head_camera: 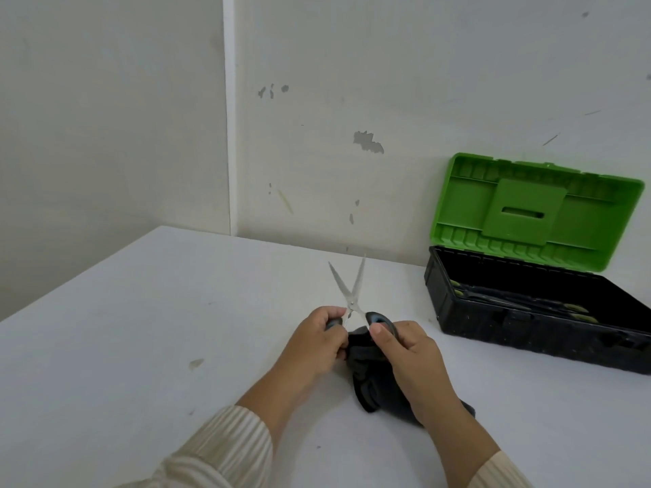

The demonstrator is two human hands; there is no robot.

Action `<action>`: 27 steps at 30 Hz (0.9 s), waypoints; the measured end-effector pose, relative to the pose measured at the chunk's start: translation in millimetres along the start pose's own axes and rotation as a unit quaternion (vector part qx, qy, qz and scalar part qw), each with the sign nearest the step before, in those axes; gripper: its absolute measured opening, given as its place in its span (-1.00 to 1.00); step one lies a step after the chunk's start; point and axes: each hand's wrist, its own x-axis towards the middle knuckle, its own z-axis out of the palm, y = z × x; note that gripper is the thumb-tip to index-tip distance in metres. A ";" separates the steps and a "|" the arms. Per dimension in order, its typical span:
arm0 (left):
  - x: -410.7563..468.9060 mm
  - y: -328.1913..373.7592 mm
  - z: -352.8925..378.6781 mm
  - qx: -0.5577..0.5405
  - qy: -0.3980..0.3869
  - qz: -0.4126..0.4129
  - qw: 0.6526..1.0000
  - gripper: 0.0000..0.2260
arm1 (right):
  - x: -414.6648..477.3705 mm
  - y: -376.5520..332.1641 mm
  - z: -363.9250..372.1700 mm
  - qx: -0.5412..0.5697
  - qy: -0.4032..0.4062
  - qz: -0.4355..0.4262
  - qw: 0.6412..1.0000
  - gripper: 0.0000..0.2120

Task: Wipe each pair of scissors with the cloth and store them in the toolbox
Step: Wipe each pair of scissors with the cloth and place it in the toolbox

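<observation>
In the middle of the frame, your left hand and right hand each grip one handle of the scissors, blades spread in a V. The dark cloth lies under your hands. The toolbox sits open at the right.

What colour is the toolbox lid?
Bright green, on the open lid of the black toolbox; head view.
</observation>
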 end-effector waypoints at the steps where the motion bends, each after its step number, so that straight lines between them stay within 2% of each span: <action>1: 0.2 -0.5 -1.8 -0.001 -0.005 0.001 1.000 -0.72 | 1.0 1.5 -0.9 -0.010 -0.009 0.001 1.000 -0.68; 6: 2.3 -0.6 -16.2 -0.044 -0.062 -0.032 0.997 -0.78 | 4.5 2.3 -6.7 -0.001 -0.043 0.012 0.999 -0.77; 9: 3.8 0.8 -24.8 -0.079 -0.094 -0.043 0.992 -0.94 | 6.8 1.7 -11.7 0.022 -0.057 0.016 0.998 -0.81; 14: 6.8 1.0 -22.5 -0.090 -0.054 -0.057 0.993 -0.89 | 7.3 2.0 -14.1 0.019 -0.073 0.014 0.997 -0.81; 16: 8.8 3.6 -25.7 -0.082 -0.040 -0.060 0.994 -0.89 | 9.5 1.9 -17.5 0.029 -0.049 0.004 0.998 -0.84; 18: 10.1 7.3 -34.0 -0.076 -0.046 -0.063 0.994 -0.89 | 14.6 4.7 -25.5 0.076 0.018 0.003 0.997 -0.89; 20: 8.6 10.9 -41.5 -0.046 -0.072 -0.073 0.994 -0.89 | 18.8 6.1 -36.3 0.097 0.097 -0.009 0.991 -0.81; 22: 6.5 10.9 -41.2 -0.006 -0.093 -0.078 0.993 -0.89 | 19.3 3.4 -42.4 0.095 0.138 -0.027 0.986 -0.73; 25: 5.3 6.3 -28.7 0.030 -0.088 -0.063 0.994 -0.85 | 13.8 -8.5 -33.8 0.116 0.101 -0.076 0.985 -0.63; 27: 4.3 4.2 -18.7 0.031 -0.078 -0.044 0.996 -0.85 | 9.3 -12.8 -21.8 0.046 0.051 -0.105 0.992 -0.61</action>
